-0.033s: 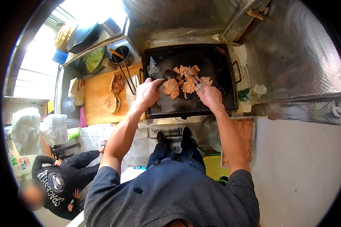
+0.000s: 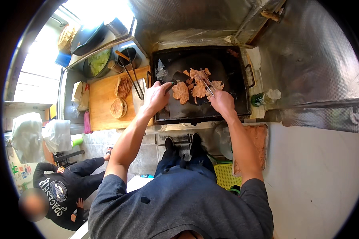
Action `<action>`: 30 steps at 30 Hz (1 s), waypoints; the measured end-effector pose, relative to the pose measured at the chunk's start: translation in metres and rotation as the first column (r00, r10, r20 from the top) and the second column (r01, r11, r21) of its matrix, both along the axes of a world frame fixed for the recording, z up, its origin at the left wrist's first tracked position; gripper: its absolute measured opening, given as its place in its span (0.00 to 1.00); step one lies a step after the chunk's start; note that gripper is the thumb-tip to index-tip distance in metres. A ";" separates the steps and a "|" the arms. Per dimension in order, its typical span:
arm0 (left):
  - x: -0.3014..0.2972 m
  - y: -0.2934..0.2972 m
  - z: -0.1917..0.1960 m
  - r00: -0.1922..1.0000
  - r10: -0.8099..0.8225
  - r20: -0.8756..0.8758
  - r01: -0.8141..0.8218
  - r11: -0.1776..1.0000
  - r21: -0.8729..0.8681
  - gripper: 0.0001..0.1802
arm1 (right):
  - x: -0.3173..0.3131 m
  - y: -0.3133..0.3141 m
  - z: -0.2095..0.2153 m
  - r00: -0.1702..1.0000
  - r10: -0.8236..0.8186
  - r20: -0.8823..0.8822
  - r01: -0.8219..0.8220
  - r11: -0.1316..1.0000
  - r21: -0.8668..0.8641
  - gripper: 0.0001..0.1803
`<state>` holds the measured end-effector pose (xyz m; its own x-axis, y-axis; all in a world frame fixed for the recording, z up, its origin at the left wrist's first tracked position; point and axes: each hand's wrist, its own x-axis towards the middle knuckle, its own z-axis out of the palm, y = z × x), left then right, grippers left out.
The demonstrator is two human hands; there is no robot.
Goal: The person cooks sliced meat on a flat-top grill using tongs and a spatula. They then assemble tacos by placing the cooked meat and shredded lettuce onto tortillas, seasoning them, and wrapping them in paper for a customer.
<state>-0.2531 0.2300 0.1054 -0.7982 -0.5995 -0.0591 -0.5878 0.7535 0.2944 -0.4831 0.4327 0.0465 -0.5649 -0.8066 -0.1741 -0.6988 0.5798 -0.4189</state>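
Observation:
On the black square griddle [image 2: 227, 107] lie several browned pieces of meat [image 2: 180, 93], grouped near its middle. My left hand [image 2: 156, 96], at the griddle's left side, is closed round the handle of a dark spatula [image 2: 178, 77]. Its blade rests by the left edge of the meat. Metal tongs [image 2: 208, 86] are gripped in my right hand [image 2: 222, 101], at the griddle's front right. Their tips reach into the upper pieces of meat; whether they pinch one I cannot tell.
Left of the griddle, a wooden board [image 2: 101, 93] bears round flatbreads [image 2: 118, 108] and a second pair of tongs [image 2: 132, 73]. Behind it stands a bowl of lettuce [image 2: 98, 63]. A green bottle [image 2: 266, 97] is at right. A tray of reddish meat [image 2: 260, 137] sits below; another person [image 2: 64, 191] is at lower left.
The tongs in my right hand have shifted slightly among the meat pieces. My left hand and the spatula stay in place.

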 end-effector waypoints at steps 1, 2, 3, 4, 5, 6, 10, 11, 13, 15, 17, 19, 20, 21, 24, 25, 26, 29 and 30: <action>0.000 -0.001 -0.004 1.000 -0.017 0.010 0.017 1.000 0.014 0.26 | 0.003 0.002 0.004 1.000 -0.013 0.006 0.013 1.000 -0.017 0.15; -0.001 0.000 -0.007 0.999 -0.035 0.019 0.034 0.999 0.027 0.25 | 0.007 0.004 0.008 0.999 -0.023 0.030 0.023 1.000 0.000 0.16; -0.004 0.001 -0.011 0.998 -0.057 0.027 0.056 0.997 0.044 0.23 | 0.009 0.007 0.008 0.999 -0.030 0.029 0.030 0.999 0.015 0.16; -0.006 0.003 -0.013 0.998 -0.055 -0.004 0.055 0.998 0.040 0.23 | 0.010 0.011 0.008 0.999 -0.039 0.028 0.038 0.999 0.030 0.16; -0.003 0.005 -0.014 0.999 -0.044 -0.015 0.045 0.998 0.048 0.24 | 0.012 0.016 0.008 0.999 -0.047 0.026 0.046 0.998 0.044 0.16; -0.002 0.008 -0.008 0.999 -0.038 -0.031 0.039 0.998 0.052 0.25 | 0.012 0.021 0.012 0.998 -0.062 0.028 0.062 0.998 0.015 0.16; 0.009 0.030 0.003 0.998 -0.052 -0.029 0.054 0.996 0.076 0.24 | 0.033 0.060 0.017 0.997 -0.024 0.067 0.022 0.999 0.028 0.16; 0.011 0.035 0.003 0.997 -0.071 -0.024 0.073 0.993 0.089 0.24 | 0.038 0.070 0.013 0.997 0.004 0.078 -0.009 0.998 0.061 0.15; 0.015 0.040 -0.001 0.996 -0.080 0.026 0.078 0.994 0.078 0.24 | 0.045 0.081 0.015 0.996 -0.024 0.085 0.023 1.000 0.016 0.15; 0.023 0.046 0.001 0.997 -0.074 0.011 0.073 0.994 0.082 0.24 | 0.048 0.095 0.022 0.991 -0.098 0.090 0.099 0.995 0.003 0.15; 0.028 0.052 0.003 0.997 -0.077 0.003 0.077 0.995 0.064 0.24 | 0.041 0.103 0.015 0.982 -0.163 0.098 0.158 0.986 0.059 0.17; 0.031 0.055 0.001 0.996 -0.088 0.019 0.086 0.994 0.066 0.23 | 0.034 0.107 0.009 0.989 -0.130 0.070 0.126 0.990 0.060 0.17; 0.039 0.059 0.004 0.998 -0.054 0.029 0.051 0.996 0.079 0.23 | 0.035 0.109 0.007 0.988 -0.124 0.096 0.119 0.991 0.058 0.18; 0.046 0.059 0.015 0.999 -0.022 0.034 0.019 0.996 0.084 0.23 | 0.033 0.109 0.009 0.984 -0.150 0.094 0.147 0.989 0.033 0.18; 0.079 0.031 0.025 0.990 0.017 0.143 -0.021 0.999 0.026 0.19 | 0.034 0.120 0.028 0.945 -0.272 0.183 0.273 0.962 0.016 0.18; 0.088 0.014 0.019 0.978 -0.004 0.210 0.013 0.999 -0.042 0.18 | 0.033 0.124 0.033 0.922 -0.326 0.206 0.328 0.944 0.028 0.18; 0.089 -0.013 0.007 0.974 -0.024 0.224 0.039 0.997 -0.062 0.17 | 0.033 0.133 0.028 0.918 -0.315 0.242 0.335 0.941 -0.045 0.18; 0.023 -0.110 0.009 0.958 -0.081 0.276 0.132 0.976 -0.175 0.20 | 0.037 0.143 0.027 0.888 -0.335 0.315 0.395 0.907 -0.148 0.19; 0.007 -0.149 0.003 0.959 -0.163 0.234 0.217 0.949 -0.229 0.21 | 0.042 0.144 0.029 0.875 -0.329 0.356 0.410 0.895 -0.179 0.19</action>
<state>-0.2464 0.0815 0.1085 -0.8845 -0.4546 -0.1050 -0.4539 0.8905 -0.0320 -0.4406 0.5772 0.0758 -0.7794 -0.5880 -0.2163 -0.2652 0.6224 -0.7364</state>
